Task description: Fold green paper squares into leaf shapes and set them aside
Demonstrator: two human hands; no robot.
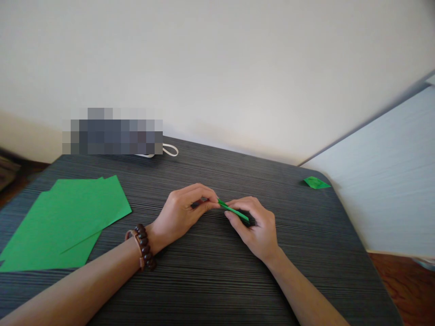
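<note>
A narrow folded strip of green paper (233, 210) lies just above the dark striped table (217, 280), near its middle. My left hand (183, 212) pinches the strip's left end between thumb and fingertips. My right hand (256, 226) grips the right end, its fingers curled over the paper and hiding part of it. A brown bead bracelet (144, 246) sits on my left wrist. Both forearms rest low over the table's front.
Loose green paper sheets (64, 224) lie stacked at the table's left. A small folded green piece (316, 182) sits near the far right corner. A blurred dark object (112, 136) with a white loop (171, 150) stands at the back edge, against a pale wall.
</note>
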